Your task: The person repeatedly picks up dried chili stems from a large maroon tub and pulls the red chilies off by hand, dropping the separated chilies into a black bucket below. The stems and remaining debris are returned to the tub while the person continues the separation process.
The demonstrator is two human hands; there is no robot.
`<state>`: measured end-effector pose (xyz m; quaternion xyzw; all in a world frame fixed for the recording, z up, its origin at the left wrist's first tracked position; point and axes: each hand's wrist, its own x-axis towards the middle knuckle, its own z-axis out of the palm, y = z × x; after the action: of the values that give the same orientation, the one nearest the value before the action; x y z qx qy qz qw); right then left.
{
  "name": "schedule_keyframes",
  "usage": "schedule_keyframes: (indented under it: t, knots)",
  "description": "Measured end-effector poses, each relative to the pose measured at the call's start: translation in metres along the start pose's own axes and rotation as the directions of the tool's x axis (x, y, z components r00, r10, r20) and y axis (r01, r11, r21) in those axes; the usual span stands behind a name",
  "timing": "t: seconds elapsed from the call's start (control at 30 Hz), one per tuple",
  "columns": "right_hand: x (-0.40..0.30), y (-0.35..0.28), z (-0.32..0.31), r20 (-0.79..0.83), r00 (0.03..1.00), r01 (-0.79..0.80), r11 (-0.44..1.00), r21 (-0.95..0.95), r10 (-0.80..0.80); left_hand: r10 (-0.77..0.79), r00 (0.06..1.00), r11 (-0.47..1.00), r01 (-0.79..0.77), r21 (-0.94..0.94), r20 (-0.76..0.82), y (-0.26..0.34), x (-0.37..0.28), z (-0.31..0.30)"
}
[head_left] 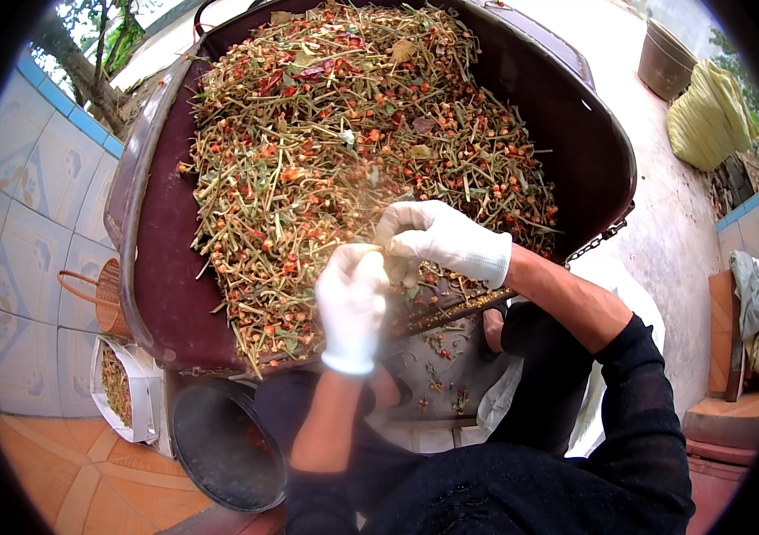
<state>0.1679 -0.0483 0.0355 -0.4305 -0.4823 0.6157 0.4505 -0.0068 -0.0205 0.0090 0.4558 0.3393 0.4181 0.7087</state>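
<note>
My left hand [354, 304] and my right hand [446, 239] wear white knit gloves. Their bent fingertips meet over the near edge of a large maroon bin [175, 267]. A small thing may be pinched there, but blur and the fingers hide it. Beneath and beyond the hands lies a heap of dry plant stems [352, 134], mixed with orange-red bits that look like chilli pepper remnants and a few withered leaves. The heap covers the middle of the bin and rises towards its far side.
A black bucket [225, 445] stands by my left leg. Beside it are a white container [145, 401] of similar stems and a wicker basket [110, 297]. A chain [596, 241] hangs at the bin's right corner. Farther right are a brown bucket [667, 60] and a yellow woven sack [707, 117].
</note>
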Motion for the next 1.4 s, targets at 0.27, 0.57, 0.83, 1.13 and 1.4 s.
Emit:
schedule_keyframes:
  t: [0.27, 0.57, 0.83, 1.13, 1.4]
  knots:
    - [0.000, -0.006, 0.003, -0.020, 0.998, -0.066, 0.998, 0.022, 0.067, 0.004, 1.000, 0.998, -0.004, -0.055, 0.007, -0.005, 0.002, -0.002]
    - [-0.003, -0.013, -0.009, -0.331, 0.943, -0.104, 0.924, -0.368, -0.026, -0.095, 0.994, 0.958, 0.108, -0.266, 0.061, -0.003, 0.002, 0.003]
    - [-0.010, -0.025, -0.004, -0.095, 0.985, -0.164, 0.939, -0.302, 0.142, -0.001, 0.997, 0.994, 0.009, -0.111, 0.079, -0.010, 0.001, -0.001]
    - [-0.005, -0.019, -0.024, -0.420, 0.906, -0.134, 0.909, -0.395, -0.049, -0.155, 0.987, 0.923, 0.158, -0.350, 0.036, -0.004, 0.005, 0.000]
    - [0.004, -0.005, -0.050, -0.563, 0.740, 0.018, 0.848, -0.529, -0.367, -0.249, 0.955, 0.610, 0.283, -0.740, 0.160, -0.008, 0.015, -0.028]
